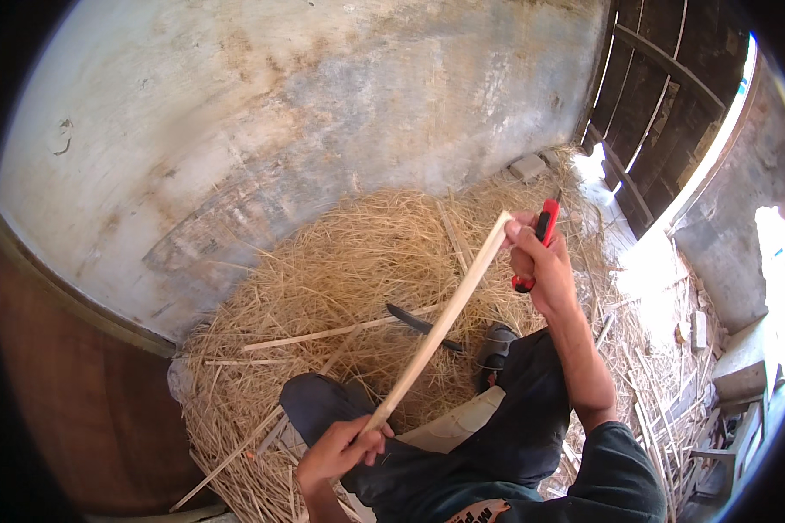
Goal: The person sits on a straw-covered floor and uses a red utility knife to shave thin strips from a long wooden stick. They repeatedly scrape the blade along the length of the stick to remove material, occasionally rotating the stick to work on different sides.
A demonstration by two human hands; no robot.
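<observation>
Both hands grasp one pale wooden strip [449, 315], an end in each.
The left hand [340, 450] curls closed around the lower end; the right hand [545, 266] pinches the upper end at its fingertips, with a red-and-black tool [546, 225] also clasped in it. The strip slants above straw [358, 240] and a dark blade [412, 319].

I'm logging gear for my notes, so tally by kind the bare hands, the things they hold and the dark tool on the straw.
Bare hands: 2, left hand and right hand
Long pale wooden strip, held in both hands: 1
Red-and-black tool, in the right hand: 1
Dark bladed tool, on the straw: 1
Total: 5
</observation>
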